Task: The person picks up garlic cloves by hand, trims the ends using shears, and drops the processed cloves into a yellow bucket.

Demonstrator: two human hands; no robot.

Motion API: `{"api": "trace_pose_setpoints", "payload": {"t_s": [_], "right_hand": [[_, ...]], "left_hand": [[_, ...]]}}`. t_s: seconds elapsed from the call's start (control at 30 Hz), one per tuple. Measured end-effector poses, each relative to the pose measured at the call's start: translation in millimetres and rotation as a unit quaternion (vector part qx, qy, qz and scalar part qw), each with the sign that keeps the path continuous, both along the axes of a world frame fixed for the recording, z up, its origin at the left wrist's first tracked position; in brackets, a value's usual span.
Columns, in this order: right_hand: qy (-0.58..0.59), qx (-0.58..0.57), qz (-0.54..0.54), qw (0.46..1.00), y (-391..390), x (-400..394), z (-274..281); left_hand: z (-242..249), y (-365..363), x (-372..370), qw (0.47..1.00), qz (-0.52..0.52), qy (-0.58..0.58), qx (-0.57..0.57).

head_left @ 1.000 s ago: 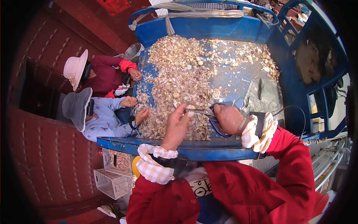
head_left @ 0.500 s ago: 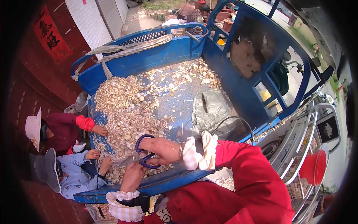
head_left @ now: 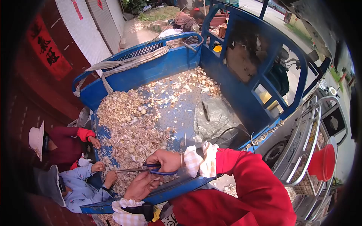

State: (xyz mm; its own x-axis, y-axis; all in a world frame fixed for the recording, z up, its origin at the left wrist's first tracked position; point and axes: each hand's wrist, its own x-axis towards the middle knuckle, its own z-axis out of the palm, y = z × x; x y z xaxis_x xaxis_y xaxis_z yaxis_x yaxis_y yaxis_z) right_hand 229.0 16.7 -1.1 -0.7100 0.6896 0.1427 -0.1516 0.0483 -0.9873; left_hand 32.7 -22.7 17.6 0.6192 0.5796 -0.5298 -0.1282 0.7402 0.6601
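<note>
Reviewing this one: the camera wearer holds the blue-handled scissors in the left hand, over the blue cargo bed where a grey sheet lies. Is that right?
Not quite: the head view shows the scissors in the right hand, not the left. They are over the blue cargo bed, where a grey sheet lies.

The one camera sits on my head and looks forward and down, past my left hand [head_left: 138, 188] and my right hand [head_left: 166, 159], across the blue cart [head_left: 151, 68] to the pavement [head_left: 136, 34] beyond. My hands come close to it, low in the view, which is wide, rounded and dark at its corners.
</note>
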Motion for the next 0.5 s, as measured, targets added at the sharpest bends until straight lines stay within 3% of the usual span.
{"api": "trace_pose_setpoints", "payload": {"t_s": [0.03,0.1,0.17,0.23,0.3,0.33,0.37,0.4,0.43,0.5], "right_hand": [[0.054,-0.120,0.029,0.991,-2.1,0.8,4.5],[0.061,-0.126,-0.002,0.990,-1.2,0.5,4.7],[-0.005,0.069,-0.112,0.991,7.8,3.0,-5.2],[-0.034,0.070,-0.224,0.971,18.1,7.6,-9.9],[0.009,-0.083,-0.325,0.942,44.2,17.0,-40.4],[-0.054,-0.251,-0.311,0.915,47.1,40.7,-14.6],[-0.030,-0.316,-0.340,0.885,68.5,56.1,-50.1],[0.036,-0.355,-0.401,0.844,74.5,69.2,-35.5],[0.180,-0.416,-0.394,0.799,89.6,94.0,-43.8],[0.328,-0.418,-0.378,0.758,108.2,128.7,-49.3]], "left_hand": [[3.0,0.0,0.7,1.000,0.001,0.000,0.002],[5.3,-1.6,0.9,0.998,0.015,-0.064,0.014],[2.9,1.1,2.4,0.998,0.032,-0.060,0.005],[4.4,5.0,-0.3,0.996,0.062,-0.060,0.021],[1.2,5.4,-3.4,0.992,0.109,-0.067,0.004],[2.3,4.4,-3.0,0.983,0.155,-0.097,0.001],[4.4,3.9,-2.6,0.971,0.201,-0.126,-0.002],[9.4,4.6,-2.7,0.964,0.225,-0.138,-0.024],[8.2,6.4,-6.5,0.962,0.234,-0.135,-0.026],[-4.5,7.9,-14.9,0.933,0.304,-0.191,0.006]]}}
